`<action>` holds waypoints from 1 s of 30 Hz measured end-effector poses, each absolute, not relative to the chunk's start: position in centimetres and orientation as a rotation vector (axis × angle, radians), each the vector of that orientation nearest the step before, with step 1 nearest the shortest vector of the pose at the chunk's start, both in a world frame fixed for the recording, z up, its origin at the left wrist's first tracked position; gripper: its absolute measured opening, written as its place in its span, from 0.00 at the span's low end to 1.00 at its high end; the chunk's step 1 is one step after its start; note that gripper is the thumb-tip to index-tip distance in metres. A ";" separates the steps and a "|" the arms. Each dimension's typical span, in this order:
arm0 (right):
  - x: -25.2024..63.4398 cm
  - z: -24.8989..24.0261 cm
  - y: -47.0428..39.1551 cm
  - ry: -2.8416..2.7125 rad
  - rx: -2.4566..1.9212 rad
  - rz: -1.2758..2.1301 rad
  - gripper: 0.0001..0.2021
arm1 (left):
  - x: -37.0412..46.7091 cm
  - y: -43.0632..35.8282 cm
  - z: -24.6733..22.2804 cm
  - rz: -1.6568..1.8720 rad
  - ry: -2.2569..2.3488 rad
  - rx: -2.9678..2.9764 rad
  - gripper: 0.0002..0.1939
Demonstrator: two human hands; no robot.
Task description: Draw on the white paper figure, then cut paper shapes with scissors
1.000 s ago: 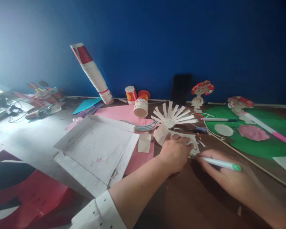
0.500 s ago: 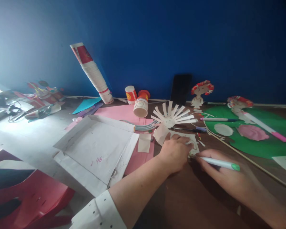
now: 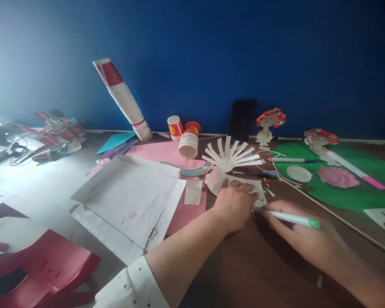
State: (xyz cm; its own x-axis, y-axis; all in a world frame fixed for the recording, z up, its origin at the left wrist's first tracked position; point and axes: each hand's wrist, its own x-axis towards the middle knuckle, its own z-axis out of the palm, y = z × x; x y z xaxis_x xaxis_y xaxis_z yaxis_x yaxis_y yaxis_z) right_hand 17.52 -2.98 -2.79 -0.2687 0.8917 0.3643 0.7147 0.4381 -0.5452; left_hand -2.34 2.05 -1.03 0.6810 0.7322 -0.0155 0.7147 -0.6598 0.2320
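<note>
A white marker with a green end [image 3: 293, 218] is gripped in my right hand [image 3: 303, 233], its tip down at the lower edge of a small piece of white paper [image 3: 258, 186]. My left hand [image 3: 235, 204] lies on that paper, fingers slightly spread, pressing it to the brown table. Just beyond my left hand is a white paper cutout with a fringe of strips [image 3: 226, 164] fanned outward. A dark pen [image 3: 255, 174] lies between the fringe and the paper. The marker's very tip is hard to make out.
At left lies an open white box lid [image 3: 131, 192] over pink paper [image 3: 150, 149]. Stacked paper cups [image 3: 126, 105] lean on the blue wall. A red-haired paper figure [image 3: 265, 134] stands at the back. Green paper [image 3: 327, 196] holds a pink-capped marker [image 3: 356, 169]. A red chair [image 3: 51, 273] is lower left.
The view has shifted very slightly, so the table items sit a little further left. My right hand and the marker have barely moved; my left hand stays on the paper.
</note>
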 end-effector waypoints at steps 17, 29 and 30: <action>16.9 -2.3 -2.9 -2.031 -1.343 0.398 0.09 | -2.3 2.1 -1.1 0.135 1.163 2.671 0.18; 18.3 -2.1 -3.1 -2.048 -1.453 0.459 0.12 | -2.4 2.1 -1.0 0.128 1.159 2.642 0.19; 18.5 -1.9 -3.1 -2.046 -1.452 0.459 0.14 | -2.4 2.1 -1.0 0.127 1.163 2.632 0.19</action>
State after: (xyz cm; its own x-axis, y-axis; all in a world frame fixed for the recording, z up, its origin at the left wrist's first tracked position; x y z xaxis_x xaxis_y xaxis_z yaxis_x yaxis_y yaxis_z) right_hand 18.52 -3.09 -1.89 -0.2367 0.9362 0.2596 0.7356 0.3473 -0.5816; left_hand -2.43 2.14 -1.01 0.6759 0.7366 -0.0248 0.7137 -0.6458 0.2712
